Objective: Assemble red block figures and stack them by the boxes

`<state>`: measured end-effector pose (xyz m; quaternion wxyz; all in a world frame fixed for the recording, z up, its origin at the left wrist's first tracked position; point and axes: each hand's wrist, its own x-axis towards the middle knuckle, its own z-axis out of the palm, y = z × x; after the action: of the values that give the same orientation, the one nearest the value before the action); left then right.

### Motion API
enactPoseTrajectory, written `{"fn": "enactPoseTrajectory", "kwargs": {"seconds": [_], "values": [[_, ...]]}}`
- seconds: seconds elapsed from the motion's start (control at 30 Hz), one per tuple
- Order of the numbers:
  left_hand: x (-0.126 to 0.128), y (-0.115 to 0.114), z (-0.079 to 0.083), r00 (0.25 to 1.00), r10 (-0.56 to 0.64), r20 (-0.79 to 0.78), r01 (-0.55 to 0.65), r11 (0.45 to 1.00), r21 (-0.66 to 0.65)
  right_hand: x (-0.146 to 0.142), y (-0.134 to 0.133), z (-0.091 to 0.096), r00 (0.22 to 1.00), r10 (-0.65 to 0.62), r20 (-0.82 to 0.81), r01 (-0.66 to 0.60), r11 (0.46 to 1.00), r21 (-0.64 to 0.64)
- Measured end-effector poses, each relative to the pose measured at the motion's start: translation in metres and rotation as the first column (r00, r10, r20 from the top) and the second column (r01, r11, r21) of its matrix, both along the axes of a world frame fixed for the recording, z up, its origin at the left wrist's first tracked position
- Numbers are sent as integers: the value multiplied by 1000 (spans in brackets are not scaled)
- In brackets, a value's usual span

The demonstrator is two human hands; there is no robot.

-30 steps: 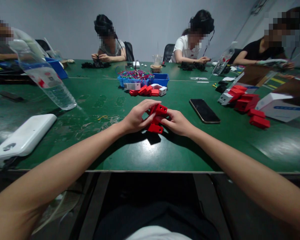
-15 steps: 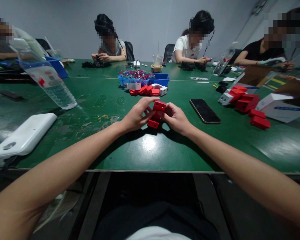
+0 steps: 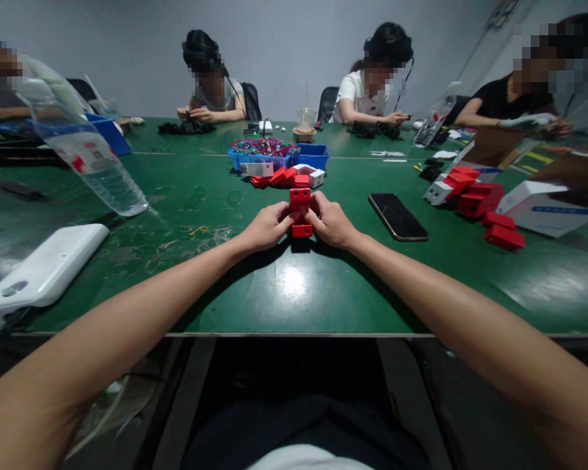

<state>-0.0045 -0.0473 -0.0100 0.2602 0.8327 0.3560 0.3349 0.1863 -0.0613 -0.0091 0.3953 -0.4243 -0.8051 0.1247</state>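
Note:
Both my hands grip a stack of small red plastic housings point(image 3: 300, 212) just above the green table point(image 3: 294, 294), out in front of me at the centre. My left hand point(image 3: 267, 226) is closed round the stack's left side. My right hand point(image 3: 330, 220) is closed round its right side. The top housing shows two small holes on its face, and the lowest one sticks out below my fingers.
A black phone point(image 3: 397, 216) lies right of my hands. Red and white housings point(image 3: 470, 196) and white boxes point(image 3: 543, 205) sit at the right. More housings point(image 3: 287, 176) lie before blue bins point(image 3: 279, 155). A water bottle point(image 3: 85, 153) and white device point(image 3: 44, 267) are left. Several people work around the table.
The red stack has turned from tilted to upright between my hands and moved a little farther from me. My hands have drawn closer together around it.

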Motion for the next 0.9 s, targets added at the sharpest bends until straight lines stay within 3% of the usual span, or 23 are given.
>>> {"fn": "enactPoseTrajectory", "kwargs": {"seconds": [0.2, 0.47, 0.67, 0.9], "values": [[-6, 5, 4, 998, 54, -38, -53, 998, 28, -1, 14, -1, 1000, 8, 20, -7, 998, -65], [-13, -4, 8, 995, -92, 23, 93, 995, -47, 2, -5, 6, 971, 167, -173, -206, 948, -242], [-15, -10, 9, 990, -133, 41, 134, 991, -14, -1, -23, 14, 981, 113, -160, -152, 954, -260], [-17, -11, 11, 991, -133, 19, 133, 991, -11, -3, -24, 15, 989, 69, -132, -101, 963, -249]]}}
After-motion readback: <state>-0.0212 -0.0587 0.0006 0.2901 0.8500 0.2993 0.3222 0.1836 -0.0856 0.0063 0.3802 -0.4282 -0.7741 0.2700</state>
